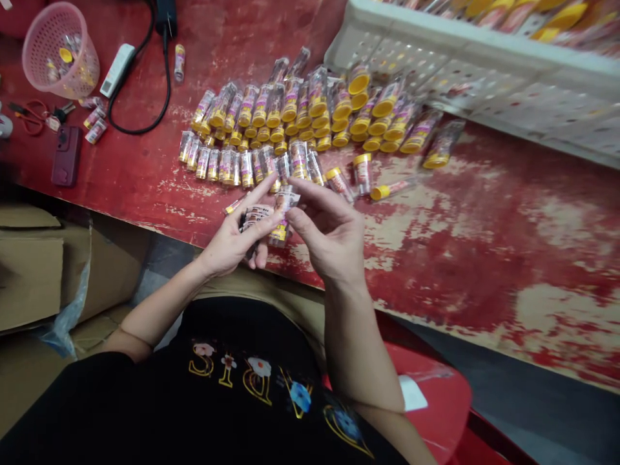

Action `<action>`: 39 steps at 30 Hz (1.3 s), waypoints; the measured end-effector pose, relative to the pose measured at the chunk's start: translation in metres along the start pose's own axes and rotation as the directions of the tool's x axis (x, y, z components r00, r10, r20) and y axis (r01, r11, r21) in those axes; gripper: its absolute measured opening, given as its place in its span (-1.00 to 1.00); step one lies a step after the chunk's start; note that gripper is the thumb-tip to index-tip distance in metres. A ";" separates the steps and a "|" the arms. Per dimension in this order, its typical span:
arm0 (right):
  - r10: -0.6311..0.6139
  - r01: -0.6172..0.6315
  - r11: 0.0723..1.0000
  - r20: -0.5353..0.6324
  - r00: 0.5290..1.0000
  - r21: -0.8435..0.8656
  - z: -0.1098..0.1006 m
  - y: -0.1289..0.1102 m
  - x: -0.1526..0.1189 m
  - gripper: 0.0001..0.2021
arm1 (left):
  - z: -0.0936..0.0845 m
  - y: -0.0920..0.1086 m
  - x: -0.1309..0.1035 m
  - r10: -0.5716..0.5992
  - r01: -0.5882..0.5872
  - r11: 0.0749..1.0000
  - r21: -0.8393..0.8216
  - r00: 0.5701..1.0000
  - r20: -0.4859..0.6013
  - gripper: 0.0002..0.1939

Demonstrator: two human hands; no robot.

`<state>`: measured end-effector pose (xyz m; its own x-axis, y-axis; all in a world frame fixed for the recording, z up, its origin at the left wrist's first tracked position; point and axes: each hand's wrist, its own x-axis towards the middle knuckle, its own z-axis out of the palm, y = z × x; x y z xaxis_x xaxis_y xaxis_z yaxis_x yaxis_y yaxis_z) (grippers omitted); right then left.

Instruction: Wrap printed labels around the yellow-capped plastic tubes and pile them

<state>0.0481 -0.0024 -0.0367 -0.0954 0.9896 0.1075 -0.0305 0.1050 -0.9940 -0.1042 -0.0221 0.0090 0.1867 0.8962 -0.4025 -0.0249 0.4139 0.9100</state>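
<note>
At the far left of the red tabletop [484, 232] sits a pink basket [35, 57], with a purple phone [66, 157] lying nearer to me. My left hand [228, 244] has its fingers closed on a small stack of printed pieces [254, 217], the thumb reaching over a small yellow-labelled item [279, 231] between my hands. Beyond them lie rows of yellow-capped tubes [259, 106]. My right hand [336, 242] curves beside that item, fingers slightly parted; I cannot tell whether they grip it. Farther right stands a white crate [465, 71].
</note>
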 end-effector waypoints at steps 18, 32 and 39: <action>0.056 -0.063 0.989 0.054 0.997 0.132 -0.006 -0.003 0.007 -0.65 | 0.001 -0.002 -0.004 -0.005 0.006 1.000 0.026 1.000 -0.016 -0.35; 0.164 -0.132 0.980 0.224 0.961 -0.150 0.030 0.026 0.095 -0.66 | -0.044 -0.018 0.015 -0.054 -0.021 0.982 -0.187 0.922 -0.383 -0.45; 0.134 0.066 0.810 0.294 0.947 -0.582 0.051 0.017 0.144 -0.82 | -0.054 -0.023 0.010 -0.113 -0.027 0.938 -0.344 0.917 -0.382 -0.49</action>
<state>-0.0171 0.1373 -0.0375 -0.3865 0.9220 -0.0253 0.5482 0.2075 -0.8102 -0.1551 -0.0137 -0.0209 -0.2011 0.8361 -0.5104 -0.3666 0.4190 0.8307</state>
